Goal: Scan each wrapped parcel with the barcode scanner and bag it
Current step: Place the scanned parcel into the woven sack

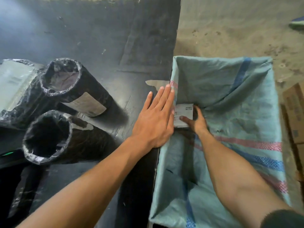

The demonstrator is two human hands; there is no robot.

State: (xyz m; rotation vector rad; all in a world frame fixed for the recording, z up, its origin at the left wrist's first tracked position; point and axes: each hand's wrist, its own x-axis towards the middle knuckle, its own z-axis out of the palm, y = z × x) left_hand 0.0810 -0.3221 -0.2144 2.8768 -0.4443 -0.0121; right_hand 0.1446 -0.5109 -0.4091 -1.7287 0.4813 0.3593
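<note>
Right hand (pixel 196 122) on one parcel (pixel 183 115), in sack (pixel 230 89)

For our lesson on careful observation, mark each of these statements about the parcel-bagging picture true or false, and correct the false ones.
1. The right hand reaches inside the woven sack. True.
2. The left hand grips a barcode scanner. False: it lies flat and open at the table's edge beside the sack; no scanner is clearly visible.
3. Black-wrapped rolls lie on the table. True.
4. The sack is red all over. False: it is pale green with blue and pink stripes.
5. The right hand holds a labelled parcel. True.
</note>
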